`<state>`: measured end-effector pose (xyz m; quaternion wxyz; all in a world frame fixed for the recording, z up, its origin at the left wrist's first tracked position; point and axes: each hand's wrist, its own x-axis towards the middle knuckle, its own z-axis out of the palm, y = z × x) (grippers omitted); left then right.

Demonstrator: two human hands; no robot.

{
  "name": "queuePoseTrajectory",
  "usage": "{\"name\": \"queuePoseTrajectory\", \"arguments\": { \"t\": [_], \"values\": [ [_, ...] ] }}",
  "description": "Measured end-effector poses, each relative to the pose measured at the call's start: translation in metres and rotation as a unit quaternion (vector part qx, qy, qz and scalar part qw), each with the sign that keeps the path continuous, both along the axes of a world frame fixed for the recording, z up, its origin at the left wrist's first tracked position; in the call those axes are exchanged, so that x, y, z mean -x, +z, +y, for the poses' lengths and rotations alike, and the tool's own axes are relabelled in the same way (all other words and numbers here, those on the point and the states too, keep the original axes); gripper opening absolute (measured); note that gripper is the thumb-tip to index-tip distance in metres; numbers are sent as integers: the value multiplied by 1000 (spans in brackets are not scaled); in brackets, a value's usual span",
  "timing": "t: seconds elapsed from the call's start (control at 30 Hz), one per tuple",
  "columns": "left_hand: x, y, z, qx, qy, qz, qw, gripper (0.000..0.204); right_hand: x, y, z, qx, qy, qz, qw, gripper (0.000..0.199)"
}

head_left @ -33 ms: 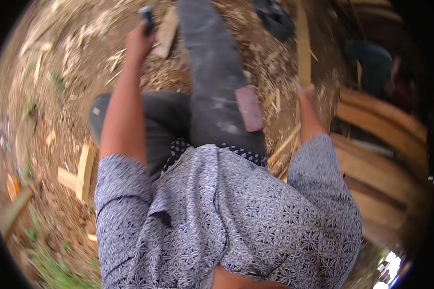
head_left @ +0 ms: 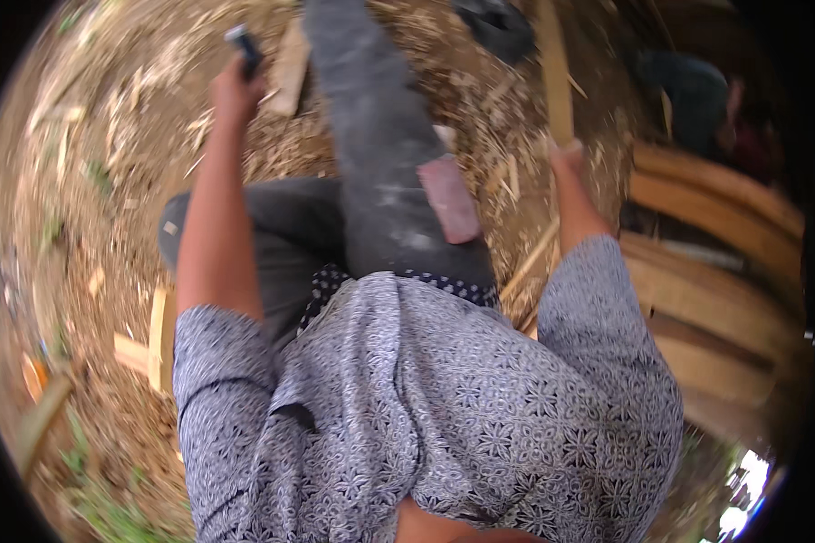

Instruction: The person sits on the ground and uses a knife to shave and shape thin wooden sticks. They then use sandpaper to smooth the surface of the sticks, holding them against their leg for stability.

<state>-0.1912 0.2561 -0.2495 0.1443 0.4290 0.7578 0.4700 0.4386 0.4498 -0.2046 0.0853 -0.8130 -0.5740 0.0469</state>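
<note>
My left hand (head_left: 235, 93) is at the upper left, closed around a short dark tool (head_left: 246, 54) with a shiny bluish end. Motion blur hides its exact kind. Just right of it, a flat wooden board (head_left: 290, 68) lies on the ground by my outstretched leg. At the upper right my right hand (head_left: 566, 161) is wrapped round the near end of a long, narrow wooden strip (head_left: 554, 72), which extends away from me. My dark trouser leg (head_left: 371, 109) stretches between the two hands, with a pink patch (head_left: 448, 197) near the knee.
Thick timber pieces (head_left: 706, 281) are stacked on the right. Beyond them, partly in shadow, sits another person (head_left: 693, 100). A black crumpled object (head_left: 496, 29) lies near the strip. Two joined or crossed wood pieces (head_left: 160, 339) rest at left, among shavings.
The view has shifted slightly, so both hands and my leg appear a little further left. The left hand also appears lower. Both grips look the same.
</note>
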Motion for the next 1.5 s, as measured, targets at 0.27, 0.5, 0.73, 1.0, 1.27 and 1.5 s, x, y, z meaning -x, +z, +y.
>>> {"name": "queuePoseTrajectory", "arguments": {
  "t": [0.27,0.5,0.73,1.0,1.27,1.5],
  "values": [
    [-25,40,6,35,-84,-163,982,24,61,-11,-103,-52,293,199,934,57],
    [-16,65,-17,76,-60,-186,978,35,48,-3,-274,9,228,351,908,23],
    [-2,47,11,94,-91,-154,979,40,-90,16,-342,-74,-42,309,947,19],
    [-2,35,17,114,-94,-145,978,37,-190,29,-427,-74,-201,168,962,30],
    [-13,35,19,104,-73,-156,980,34,-140,-15,-452,-47,-256,4,965,52],
    [-5,18,29,116,-94,-105,983,43,-146,24,-411,88,-358,394,842,22]
  ]
}}
